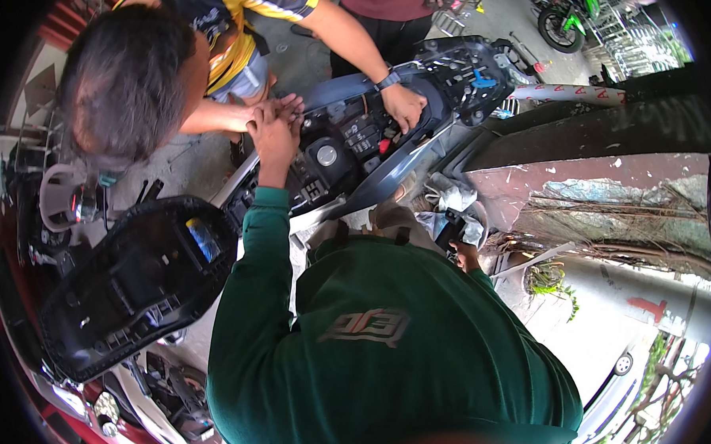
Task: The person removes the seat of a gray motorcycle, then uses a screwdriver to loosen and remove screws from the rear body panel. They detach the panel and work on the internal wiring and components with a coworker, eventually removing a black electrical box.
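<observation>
My left hand (pixel 275 142) reaches over the left side of an opened scooter body (pixel 321 164), its fingers bent and pressed together. A co-worker's hand (pixel 291 107) meets it there, so whatever is between the fingers is hidden. Low at my right side, my right hand (pixel 466 257) is closed around a black handheld object (pixel 451 229), partly hidden by my sleeve. The scooter's seat is off, showing a round silver cap (pixel 326 155) and black inner parts. The co-worker's other hand (pixel 404 107) rests on the scooter's dark side near a small red part (pixel 385 145).
A removed black seat (pixel 128 287) lies underside up at the left. The co-worker (pixel 127 81) leans in from the far left; another person (pixel 386 14) stands behind the scooter. At right is a worn concrete ledge (pixel 608 187). A green-and-black motorcycle (pixel 563 26) stands far right.
</observation>
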{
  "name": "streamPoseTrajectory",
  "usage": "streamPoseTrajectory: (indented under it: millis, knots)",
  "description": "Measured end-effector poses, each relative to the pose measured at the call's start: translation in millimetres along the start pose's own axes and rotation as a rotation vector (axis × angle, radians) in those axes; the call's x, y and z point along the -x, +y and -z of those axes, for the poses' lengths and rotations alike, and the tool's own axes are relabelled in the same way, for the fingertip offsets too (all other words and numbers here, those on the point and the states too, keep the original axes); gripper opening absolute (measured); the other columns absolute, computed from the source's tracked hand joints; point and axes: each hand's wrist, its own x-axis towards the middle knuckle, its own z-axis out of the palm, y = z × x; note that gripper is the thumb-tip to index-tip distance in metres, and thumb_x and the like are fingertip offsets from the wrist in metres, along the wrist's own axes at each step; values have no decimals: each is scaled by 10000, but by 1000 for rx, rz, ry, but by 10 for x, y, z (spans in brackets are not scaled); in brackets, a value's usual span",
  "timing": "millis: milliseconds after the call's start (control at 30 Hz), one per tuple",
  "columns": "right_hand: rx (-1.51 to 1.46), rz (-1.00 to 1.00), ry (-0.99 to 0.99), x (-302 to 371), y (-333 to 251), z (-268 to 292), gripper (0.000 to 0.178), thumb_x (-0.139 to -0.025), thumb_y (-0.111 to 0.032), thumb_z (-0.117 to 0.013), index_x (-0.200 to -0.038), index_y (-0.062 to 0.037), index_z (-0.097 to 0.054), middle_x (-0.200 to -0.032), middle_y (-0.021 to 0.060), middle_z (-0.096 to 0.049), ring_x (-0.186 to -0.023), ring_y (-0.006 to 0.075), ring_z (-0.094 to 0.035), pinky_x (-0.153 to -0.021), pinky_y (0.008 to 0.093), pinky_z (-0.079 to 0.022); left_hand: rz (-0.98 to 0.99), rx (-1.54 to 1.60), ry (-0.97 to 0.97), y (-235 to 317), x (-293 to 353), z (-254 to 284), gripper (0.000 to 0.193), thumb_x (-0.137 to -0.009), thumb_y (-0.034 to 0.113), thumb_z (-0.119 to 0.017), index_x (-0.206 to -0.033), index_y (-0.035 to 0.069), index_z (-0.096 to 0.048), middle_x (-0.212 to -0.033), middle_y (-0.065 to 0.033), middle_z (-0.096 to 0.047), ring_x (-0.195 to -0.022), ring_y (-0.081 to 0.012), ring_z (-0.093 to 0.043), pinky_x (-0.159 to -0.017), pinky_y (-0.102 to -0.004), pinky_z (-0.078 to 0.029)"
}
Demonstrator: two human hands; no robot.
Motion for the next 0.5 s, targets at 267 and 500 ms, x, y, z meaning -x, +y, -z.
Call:
streamPoseTrajectory:
  millis: [267,500]
  knots:
    - [85,-84,-42,261,-57,32,479,-802,-417,-857,-1016,-5,-738,-762,45,-562,-622,204,-509,-573,386,-443,-18,59,-9,-28,-125,52,200,-870,298,-743,-1055,258,-807,-1207,16,-637,-1213,-268,-516,-944,-560,-374]
    - [-63,-99,-59,265,140,-43,386,-800,-394,-852,-769,-62,-659,-590,-12,-407,-470,137,-330,-444,337,-254,101,98,37,-19,-124,78,218,-854,300,-763,-1049,213,-811,-1136,7,-700,-1155,-261,-574,-953,-603,-353]
